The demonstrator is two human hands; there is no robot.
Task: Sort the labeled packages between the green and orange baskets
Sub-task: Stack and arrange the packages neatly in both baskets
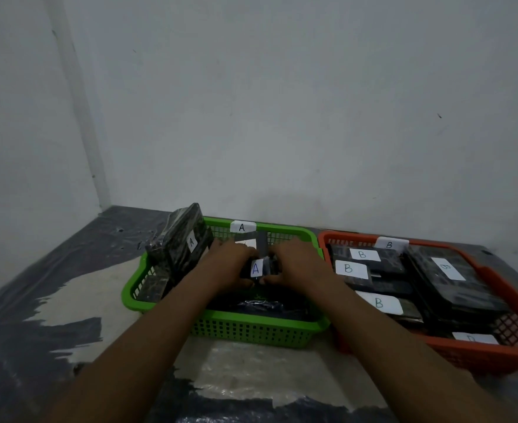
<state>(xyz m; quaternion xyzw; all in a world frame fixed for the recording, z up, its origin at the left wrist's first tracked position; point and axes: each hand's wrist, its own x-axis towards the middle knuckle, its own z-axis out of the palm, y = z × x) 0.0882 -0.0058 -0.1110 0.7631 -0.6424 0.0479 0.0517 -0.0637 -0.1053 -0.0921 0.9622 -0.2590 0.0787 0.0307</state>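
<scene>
Two bare forearms are reaching forward from the bottom of the view into a green basket point(251, 329) sitting at the centre of a table point(77, 300) covered in crinkled clear plastic. The left hand point(227, 265) and right hand point(294, 264) are meeting over the middle of the basket, both clamped on one dark wrapped package point(262, 268), one hand at each end. Its white label, marked A, is facing up between the hands.

A white tag point(242, 227) marked A is sitting on the green basket's far rim, at 12 o'clock from the hands. At 10 o'clock from the hands, a larger dark pack point(184, 239) with an A label is standing tilted against the basket's left wall, rising above the rim. More dark wrapped items are lying on the basket floor, at 6 o'clock from the hands, partly hidden by the arms.

At 3 o'clock, an orange basket point(495, 352) is sitting just beside the green one, their rims looking as if they are touching. It is carrying a white tag marked B on its far rim and is holding several dark packs point(453, 288) lying flat and overlapping, each with a white B label.

A plain pale wall point(282, 102) is filling the upper half of the view.
</scene>
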